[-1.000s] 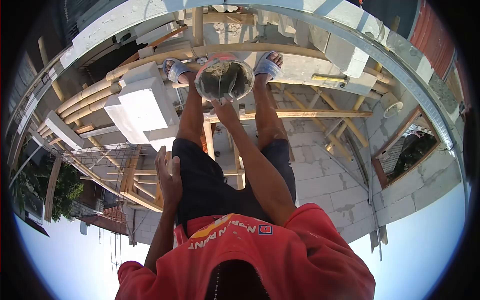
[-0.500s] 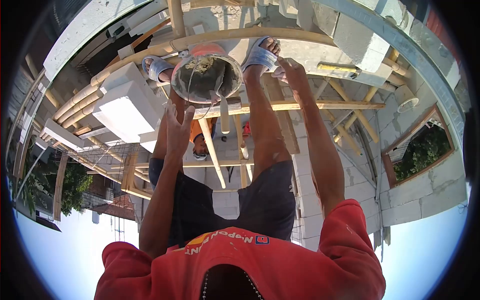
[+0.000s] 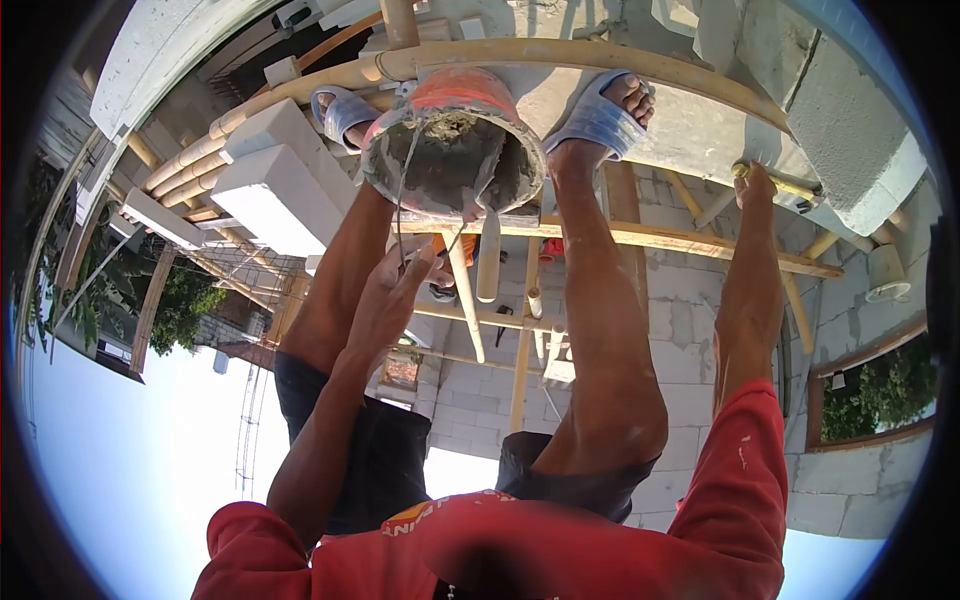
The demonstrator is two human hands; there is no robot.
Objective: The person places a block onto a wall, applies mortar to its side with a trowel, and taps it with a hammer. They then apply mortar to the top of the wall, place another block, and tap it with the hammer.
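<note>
An orange bucket (image 3: pixel 450 150), caked with grey mortar and holding some, sits between my sandalled feet on bamboo scaffold poles (image 3: pixel 560 55). My left hand (image 3: pixel 392 295) reaches up to it, fingers closed round its thin wire handle (image 3: pixel 403 200). My right hand (image 3: pixel 755 185) is stretched far to the right and grips a yellow-handled tool (image 3: pixel 790 185) lying on the concrete ledge beside a grey block (image 3: pixel 850 130). My red shirt fills the bottom of the view.
White blocks (image 3: pixel 275 190) are stacked on the poles left of my feet. Below the scaffold are a block wall (image 3: pixel 690 320), more bamboo braces and a person in orange (image 3: pixel 448 285), partly hidden. There is open drop and sky at the left.
My left hand has closed on the bucket's wire handle. My right hand has swung from beside my foot out to the yellow tool on the right. The view has moved closer to the bucket.
</note>
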